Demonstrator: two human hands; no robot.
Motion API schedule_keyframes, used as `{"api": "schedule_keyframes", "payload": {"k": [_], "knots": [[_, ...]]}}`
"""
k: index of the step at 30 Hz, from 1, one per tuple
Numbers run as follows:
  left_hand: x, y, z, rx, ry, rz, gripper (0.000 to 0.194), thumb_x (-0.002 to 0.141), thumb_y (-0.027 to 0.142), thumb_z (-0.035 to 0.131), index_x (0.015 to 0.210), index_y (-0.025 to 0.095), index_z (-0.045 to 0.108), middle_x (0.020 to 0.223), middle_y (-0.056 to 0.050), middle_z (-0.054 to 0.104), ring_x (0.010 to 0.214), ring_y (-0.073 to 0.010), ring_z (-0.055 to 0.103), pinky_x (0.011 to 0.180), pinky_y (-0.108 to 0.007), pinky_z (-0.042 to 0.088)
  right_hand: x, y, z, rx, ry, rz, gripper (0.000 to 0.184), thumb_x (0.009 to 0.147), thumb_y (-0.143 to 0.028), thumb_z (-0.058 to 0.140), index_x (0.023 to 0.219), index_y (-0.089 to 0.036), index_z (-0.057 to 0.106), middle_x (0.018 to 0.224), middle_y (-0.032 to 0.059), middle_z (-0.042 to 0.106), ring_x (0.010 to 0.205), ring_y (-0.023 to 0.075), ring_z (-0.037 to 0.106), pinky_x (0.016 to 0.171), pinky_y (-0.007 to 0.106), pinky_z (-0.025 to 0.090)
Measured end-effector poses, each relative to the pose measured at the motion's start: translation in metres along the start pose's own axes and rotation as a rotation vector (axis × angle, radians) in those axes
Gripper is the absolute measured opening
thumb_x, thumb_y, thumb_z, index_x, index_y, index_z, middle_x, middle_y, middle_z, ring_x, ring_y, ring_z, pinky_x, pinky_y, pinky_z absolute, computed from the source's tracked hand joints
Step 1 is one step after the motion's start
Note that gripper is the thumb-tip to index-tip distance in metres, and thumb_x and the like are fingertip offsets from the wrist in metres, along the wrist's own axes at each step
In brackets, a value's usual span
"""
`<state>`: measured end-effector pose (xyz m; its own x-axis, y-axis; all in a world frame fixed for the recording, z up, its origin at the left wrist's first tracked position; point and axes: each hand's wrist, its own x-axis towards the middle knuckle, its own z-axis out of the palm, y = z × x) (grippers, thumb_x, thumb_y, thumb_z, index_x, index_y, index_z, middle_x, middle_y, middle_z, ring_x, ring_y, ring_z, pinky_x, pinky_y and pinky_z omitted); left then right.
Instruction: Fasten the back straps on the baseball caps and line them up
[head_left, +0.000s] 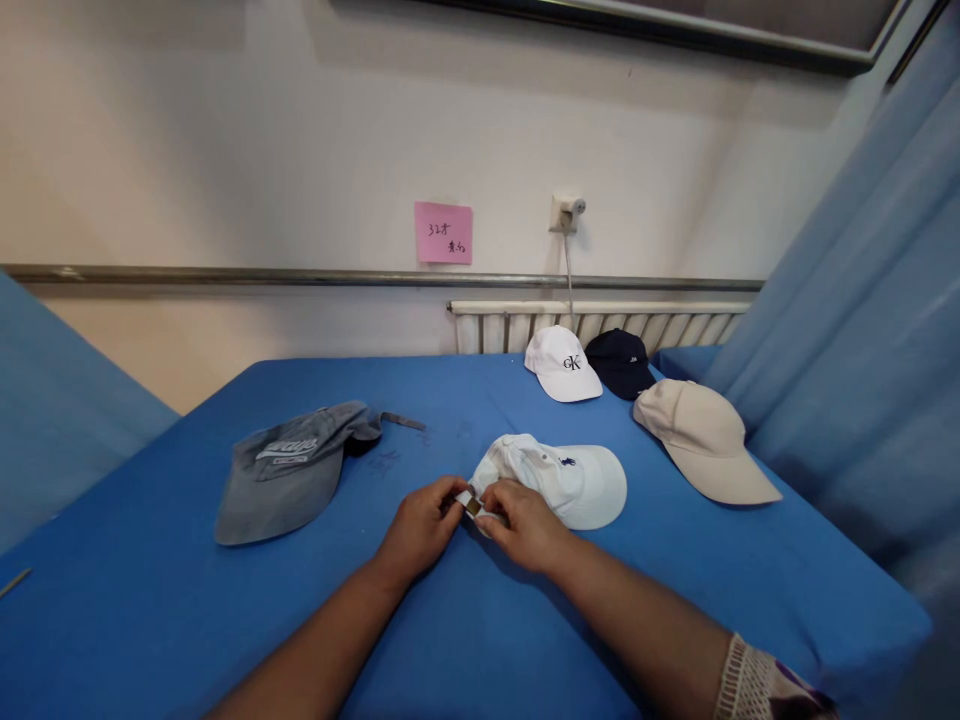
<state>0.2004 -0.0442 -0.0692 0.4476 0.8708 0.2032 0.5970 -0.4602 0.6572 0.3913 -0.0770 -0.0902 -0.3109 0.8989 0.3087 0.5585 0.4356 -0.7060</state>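
Note:
A white baseball cap point(596, 490) with a small dark emblem lies in front of me, its brim pointing right. At its back strap a brass-coloured buckle point(473, 507) shows between my hands. My left hand point(421, 525) pinches the strap on the left side of the buckle. Closed on the strap just right of the buckle is my right hand point(525, 525), its fingers against the cap's rear edge. To the left rests a grey cap point(281, 490) with white lettering, its strap point(403, 420) undone and stretched out on the blue cover.
A white cap with letters point(562, 365), a navy cap point(621, 362) and a beige cap point(701, 440) sit at the back right of the blue-covered bed point(300, 630). Behind are a radiator point(487, 330), a rail point(300, 277) and a plugged socket point(565, 214). Blue curtains point(862, 330) hang on both sides.

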Motion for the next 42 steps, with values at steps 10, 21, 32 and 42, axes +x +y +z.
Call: {"api": "schedule_keyframes", "payload": {"k": [10, 21, 32, 42], "knots": [[0.001, 0.007, -0.006, -0.244, -0.282, -0.009, 0.019, 0.081, 0.033, 0.061, 0.091, 0.018, 0.067, 0.086, -0.002, 0.064, 0.075, -0.0154, 0.057, 0.069, -0.025, 0.046, 0.002, 0.008, 0.005, 0.024, 0.104, -0.042, 0.011, 0.086, -0.02, 0.063, 0.078, -0.02, 0.056, 0.078, -0.0001, 0.058, 0.075, 0.0146, 0.056, 0.069, 0.026, 0.043], [0.001, 0.014, 0.011, -0.508, -0.175, -0.185, 0.018, 0.07, 0.026, 0.065, 0.083, 0.016, 0.058, 0.074, 0.002, 0.059, 0.067, -0.013, 0.053, 0.063, -0.024, 0.043, 0.003, 0.011, 0.002, 0.102, 0.12, -0.17, 0.007, 0.091, -0.019, 0.056, 0.084, -0.02, 0.056, 0.085, 0.003, 0.061, 0.081, 0.016, 0.059, 0.076, 0.029, 0.047], [-0.003, 0.02, 0.019, -0.199, -0.174, -0.007, 0.01, 0.071, 0.016, 0.054, 0.08, 0.018, 0.055, 0.076, 0.002, 0.061, 0.072, -0.0153, 0.054, 0.066, -0.025, 0.042, -0.001, -0.004, 0.006, 0.118, 0.242, -0.302, 0.01, 0.093, -0.023, 0.051, 0.083, -0.021, 0.051, 0.086, 0.005, 0.061, 0.084, 0.0169, 0.06, 0.077, 0.032, 0.051], [-0.002, 0.001, 0.007, -0.399, -0.168, -0.013, 0.028, 0.08, 0.019, 0.05, 0.106, 0.018, 0.062, 0.099, -0.005, 0.07, 0.091, -0.0195, 0.065, 0.083, -0.03, 0.049, -0.004, -0.004, -0.004, 0.032, -0.016, -0.037, 0.044, 0.078, -0.032, 0.072, 0.115, -0.022, 0.052, 0.103, 0.005, 0.066, 0.087, 0.0209, 0.064, 0.075, 0.033, 0.049]]}}
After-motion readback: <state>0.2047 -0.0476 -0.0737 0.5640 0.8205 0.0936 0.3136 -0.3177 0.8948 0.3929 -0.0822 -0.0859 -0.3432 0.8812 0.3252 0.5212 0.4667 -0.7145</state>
